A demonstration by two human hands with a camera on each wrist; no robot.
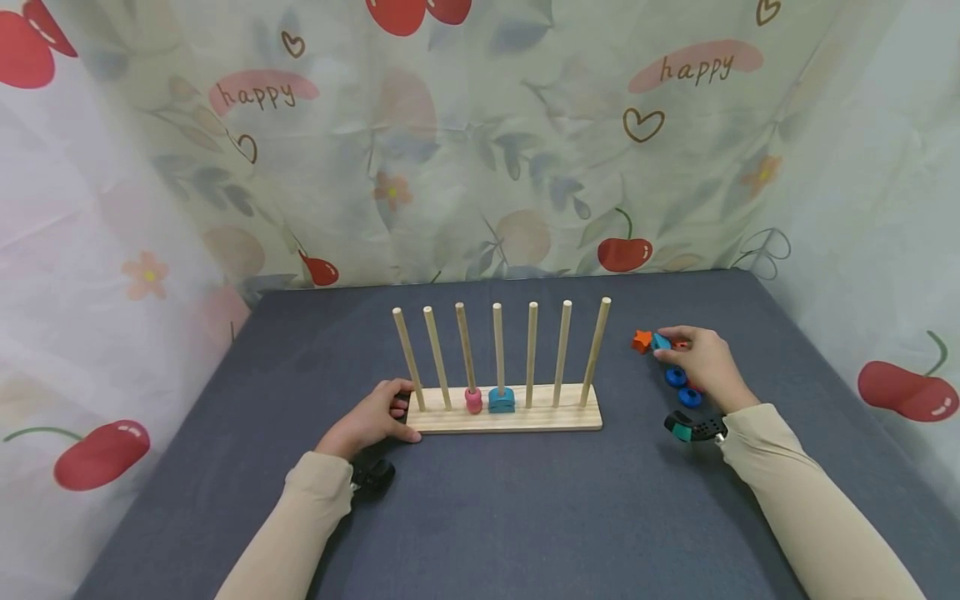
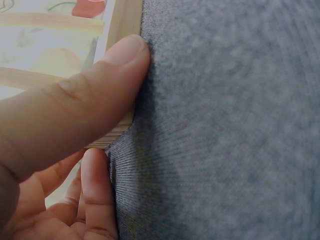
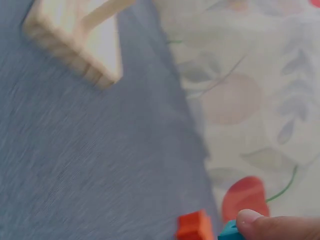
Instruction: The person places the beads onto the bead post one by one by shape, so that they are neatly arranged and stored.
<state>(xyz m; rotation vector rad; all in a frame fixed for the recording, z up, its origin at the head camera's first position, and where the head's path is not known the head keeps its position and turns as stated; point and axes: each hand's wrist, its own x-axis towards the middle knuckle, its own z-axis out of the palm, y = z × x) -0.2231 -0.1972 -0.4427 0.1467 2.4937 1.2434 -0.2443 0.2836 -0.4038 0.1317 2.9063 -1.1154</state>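
A wooden peg board (image 1: pixel 450 422) with several upright pegs stands mid-table. Its left end is held by my left hand (image 1: pixel 377 414), thumb (image 2: pixel 125 55) along the front edge and fingers round the end. A pink bead (image 1: pixel 473 401) sits low on the third peg from the left, a turquoise block (image 1: pixel 501 401) on the fourth. Over at the right, my right hand (image 1: pixel 703 364) pinches a light-blue block (image 1: pixel 660 342), partly hidden by the fingers; its corner (image 3: pixel 230 232) shows at the right wrist view's bottom. An orange star-shaped block (image 1: pixel 642 341) lies just left of it.
Dark blue round beads (image 1: pixel 676 377) lie below my right hand, with a reddish piece mostly covered by it. A grey cloth (image 1: pixel 525 517) covers the table. Printed curtains (image 1: pixel 480 167) hang behind and at both sides.
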